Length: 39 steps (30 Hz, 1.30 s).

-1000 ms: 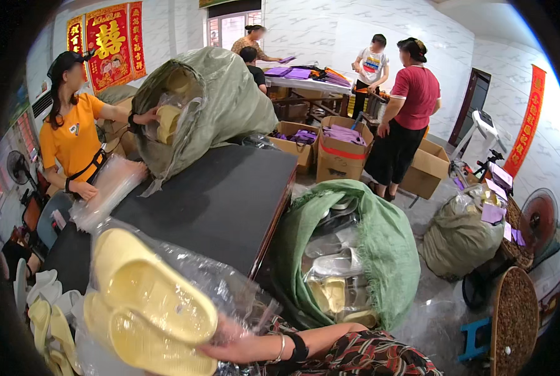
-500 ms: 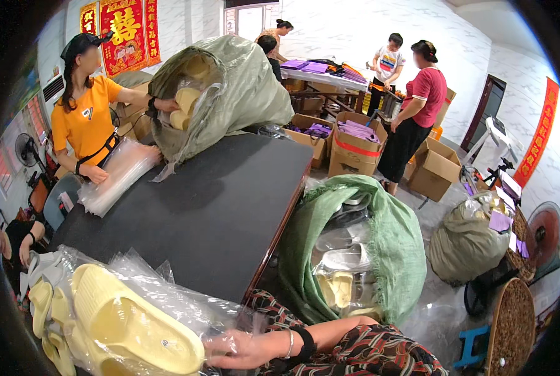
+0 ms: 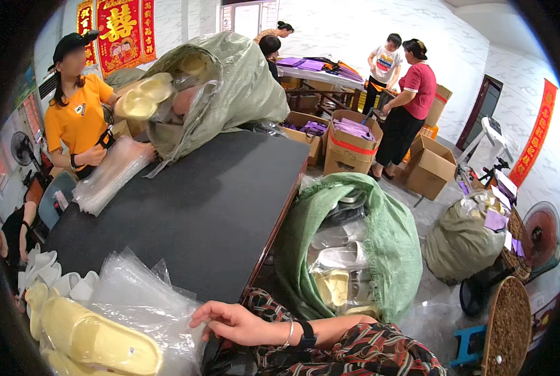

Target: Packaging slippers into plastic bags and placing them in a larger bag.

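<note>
One hand (image 3: 233, 323), our right, rests spread on the clear bags (image 3: 142, 301) to steady the bagged yellow slippers (image 3: 98, 338); our left hand is unseen.

The person's right hand (image 3: 233, 321) shows bare, its wrist carrying a thin silver bangle (image 3: 287, 334) and a black watch band (image 3: 307, 334), above a dark, red-and-cream patterned sleeve (image 3: 380, 351).

I see a black table (image 3: 204, 207), a grey-green sack (image 3: 230, 81) lying on its far end, and a green sack (image 3: 380, 238) open on the floor just right of it. Cardboard boxes (image 3: 355, 147) sit beyond, and a person in orange (image 3: 79, 119) at the table's left.
</note>
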Each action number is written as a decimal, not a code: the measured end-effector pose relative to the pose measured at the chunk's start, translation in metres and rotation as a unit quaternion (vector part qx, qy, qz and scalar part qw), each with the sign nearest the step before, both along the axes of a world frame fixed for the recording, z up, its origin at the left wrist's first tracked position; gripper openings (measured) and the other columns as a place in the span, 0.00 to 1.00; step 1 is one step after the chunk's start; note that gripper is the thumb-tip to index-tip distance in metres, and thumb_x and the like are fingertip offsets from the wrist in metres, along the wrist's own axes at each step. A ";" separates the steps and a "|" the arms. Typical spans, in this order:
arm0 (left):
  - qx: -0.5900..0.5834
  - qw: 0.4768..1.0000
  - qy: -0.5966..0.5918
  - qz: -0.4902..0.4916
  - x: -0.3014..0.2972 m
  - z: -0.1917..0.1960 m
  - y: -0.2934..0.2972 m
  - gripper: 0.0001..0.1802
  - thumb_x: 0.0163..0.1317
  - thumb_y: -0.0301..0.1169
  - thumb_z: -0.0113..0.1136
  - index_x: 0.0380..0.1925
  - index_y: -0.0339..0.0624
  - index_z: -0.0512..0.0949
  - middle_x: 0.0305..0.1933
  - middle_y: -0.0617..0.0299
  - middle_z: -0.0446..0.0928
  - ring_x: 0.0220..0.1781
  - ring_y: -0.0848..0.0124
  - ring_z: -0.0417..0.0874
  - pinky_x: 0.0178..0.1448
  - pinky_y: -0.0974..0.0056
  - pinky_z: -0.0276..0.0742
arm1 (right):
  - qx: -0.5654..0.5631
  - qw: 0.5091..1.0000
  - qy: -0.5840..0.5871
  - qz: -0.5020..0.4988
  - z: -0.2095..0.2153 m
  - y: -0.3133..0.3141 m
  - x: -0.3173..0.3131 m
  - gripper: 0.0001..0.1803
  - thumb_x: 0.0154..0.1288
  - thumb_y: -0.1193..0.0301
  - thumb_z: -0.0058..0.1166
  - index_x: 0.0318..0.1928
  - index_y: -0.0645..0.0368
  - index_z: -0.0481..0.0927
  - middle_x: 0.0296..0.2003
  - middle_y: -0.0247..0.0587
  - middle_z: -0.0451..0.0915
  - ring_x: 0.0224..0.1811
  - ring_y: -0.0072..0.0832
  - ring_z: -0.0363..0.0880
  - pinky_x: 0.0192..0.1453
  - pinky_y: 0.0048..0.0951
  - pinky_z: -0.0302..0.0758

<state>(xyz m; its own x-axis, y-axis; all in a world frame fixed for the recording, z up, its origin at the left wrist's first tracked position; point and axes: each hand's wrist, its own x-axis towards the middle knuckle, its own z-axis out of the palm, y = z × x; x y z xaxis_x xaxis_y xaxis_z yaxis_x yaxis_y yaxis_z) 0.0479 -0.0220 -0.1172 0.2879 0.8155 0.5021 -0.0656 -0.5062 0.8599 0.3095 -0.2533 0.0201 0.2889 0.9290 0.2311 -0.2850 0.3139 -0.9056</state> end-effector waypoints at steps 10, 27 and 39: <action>-0.107 0.970 -0.017 -0.218 0.062 0.054 0.031 0.24 0.68 0.45 0.57 0.52 0.35 0.78 0.52 0.47 0.79 0.50 0.52 0.82 0.54 0.51 0.80 | 0.027 0.965 -0.035 0.260 0.016 0.009 -0.034 0.11 0.71 0.75 0.48 0.51 0.63 0.74 0.37 0.39 0.80 0.32 0.23 0.80 0.35 0.27 0.76; -0.291 0.932 -0.080 -0.202 -0.125 0.194 0.027 0.24 0.67 0.41 0.55 0.57 0.37 0.75 0.59 0.48 0.77 0.57 0.52 0.80 0.61 0.49 0.77 | -0.001 0.969 -0.248 0.008 0.049 0.033 0.022 0.14 0.72 0.77 0.50 0.56 0.64 0.77 0.48 0.42 0.80 0.46 0.26 0.82 0.48 0.27 0.78; -0.326 0.908 0.096 -0.244 -0.077 0.294 0.017 0.25 0.67 0.30 0.57 0.63 0.35 0.70 0.57 0.56 0.78 0.55 0.68 0.82 0.58 0.63 0.79 | 0.034 0.991 -0.012 0.126 0.051 0.114 0.023 0.34 0.75 0.60 0.47 0.74 0.55 0.51 0.70 0.49 0.63 0.64 0.36 0.71 0.63 0.37 0.71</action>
